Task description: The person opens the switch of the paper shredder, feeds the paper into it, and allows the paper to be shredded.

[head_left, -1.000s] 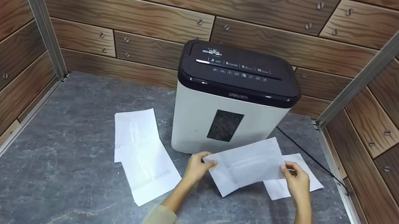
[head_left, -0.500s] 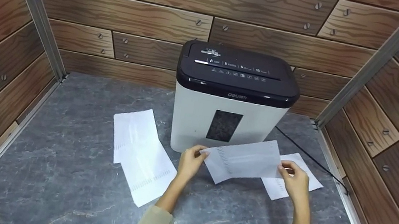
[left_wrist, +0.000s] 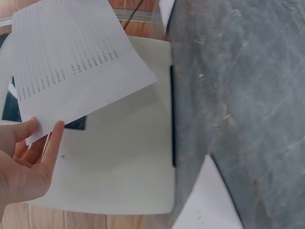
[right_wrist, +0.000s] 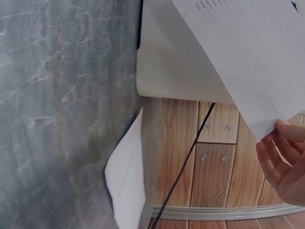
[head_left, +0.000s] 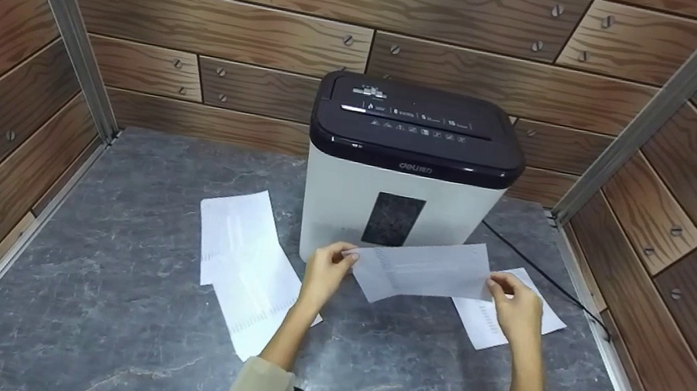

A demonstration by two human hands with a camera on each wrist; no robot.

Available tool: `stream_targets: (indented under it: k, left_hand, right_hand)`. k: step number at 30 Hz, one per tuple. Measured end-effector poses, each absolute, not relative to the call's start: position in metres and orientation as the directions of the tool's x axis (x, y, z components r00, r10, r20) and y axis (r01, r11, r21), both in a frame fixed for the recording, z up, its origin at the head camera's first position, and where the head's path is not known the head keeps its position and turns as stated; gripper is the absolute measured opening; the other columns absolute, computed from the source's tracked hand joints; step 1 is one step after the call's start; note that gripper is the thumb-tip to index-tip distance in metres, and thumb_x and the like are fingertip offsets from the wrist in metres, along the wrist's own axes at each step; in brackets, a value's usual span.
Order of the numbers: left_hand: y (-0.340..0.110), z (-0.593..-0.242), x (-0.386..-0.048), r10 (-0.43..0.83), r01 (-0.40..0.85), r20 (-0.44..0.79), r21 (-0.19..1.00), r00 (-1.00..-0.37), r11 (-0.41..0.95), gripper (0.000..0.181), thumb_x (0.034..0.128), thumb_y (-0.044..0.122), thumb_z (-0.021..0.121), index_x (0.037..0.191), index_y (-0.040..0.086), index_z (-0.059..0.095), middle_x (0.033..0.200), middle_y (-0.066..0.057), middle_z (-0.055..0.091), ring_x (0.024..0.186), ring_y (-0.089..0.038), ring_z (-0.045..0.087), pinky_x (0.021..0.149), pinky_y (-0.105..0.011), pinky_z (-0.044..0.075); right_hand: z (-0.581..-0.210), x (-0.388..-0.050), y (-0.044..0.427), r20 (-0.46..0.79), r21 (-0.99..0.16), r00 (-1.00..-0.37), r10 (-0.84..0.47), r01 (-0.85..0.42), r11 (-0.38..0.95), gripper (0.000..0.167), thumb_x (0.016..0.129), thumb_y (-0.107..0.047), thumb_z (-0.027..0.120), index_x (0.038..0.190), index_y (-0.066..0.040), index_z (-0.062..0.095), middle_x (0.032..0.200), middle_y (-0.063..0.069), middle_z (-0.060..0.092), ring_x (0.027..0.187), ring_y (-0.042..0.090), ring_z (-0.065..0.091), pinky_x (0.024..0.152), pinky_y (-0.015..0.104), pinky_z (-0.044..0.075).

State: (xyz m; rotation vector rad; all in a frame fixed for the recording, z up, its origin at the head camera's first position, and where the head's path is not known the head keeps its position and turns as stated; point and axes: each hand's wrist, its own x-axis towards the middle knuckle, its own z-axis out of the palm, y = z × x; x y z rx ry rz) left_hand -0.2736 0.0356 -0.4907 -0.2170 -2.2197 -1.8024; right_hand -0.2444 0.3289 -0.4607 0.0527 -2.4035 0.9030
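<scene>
A printed white sheet (head_left: 423,271) is held up in front of the white shredder (head_left: 347,202) with the dark top. My left hand (head_left: 325,274) pinches its left end between thumb and fingers; in the left wrist view that hand (left_wrist: 31,162) grips a corner of the sheet (left_wrist: 71,57). At the right end, my right hand (head_left: 516,311) pinches the paper's edge, and in the right wrist view the hand (right_wrist: 286,160) holds a corner of the sheet (right_wrist: 248,62). The sheet hangs below the shredder's lid (head_left: 417,144), clear of the slot.
Overlapping printed papers (head_left: 254,284) lie on the grey marbled surface (head_left: 102,297) at the left. Another paper (head_left: 487,324) lies at the right, partly behind the held sheet. A black cable (head_left: 536,266) runs from the shredder to the right edge. Wood-patterned walls stand around.
Both hands still hold the sheet. My left hand has moved up and to the left, and the sheet has tilted to look narrower and more level. The right hand has barely moved.
</scene>
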Motion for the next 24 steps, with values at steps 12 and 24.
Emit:
stream_targets:
  k: [12, 24]
  left_hand:
    - [0.021, -0.45, -0.265, -0.042, 0.328, 0.336, 0.936, -0.941, 0.13, 0.014, 0.0877, 0.008, 0.062, 0.095, -0.001, 0.068, 0.083, -0.008, 0.066, 0.074, -0.024, 0.065, 0.065, -0.025, 0.053]
    - [0.011, -0.411, -0.261, -0.131, 0.435, 0.48, 0.859, -0.867, 0.268, 0.012, 0.0853, 0.012, 0.066, 0.093, 0.004, 0.071, 0.086, -0.007, 0.069, 0.078, -0.017, 0.065, 0.063, -0.027, 0.053]
  right_hand:
    - [-0.42, -0.239, 0.314, 0.603, -0.608, -0.761, 0.239, -0.246, 0.755, 0.009, 0.08, 0.0, 0.069, 0.088, 0.002, 0.069, 0.081, 0.017, 0.067, 0.074, 0.033, 0.063, 0.067, 0.039, 0.043]
    - [-0.386, -0.237, 0.298, 0.666, -0.601, -0.709, 0.231, -0.327, 0.729, 0.005, 0.082, 0.003, 0.065, 0.087, 0.004, 0.066, 0.081, 0.014, 0.067, 0.072, 0.009, 0.058, 0.065, 0.009, 0.041]
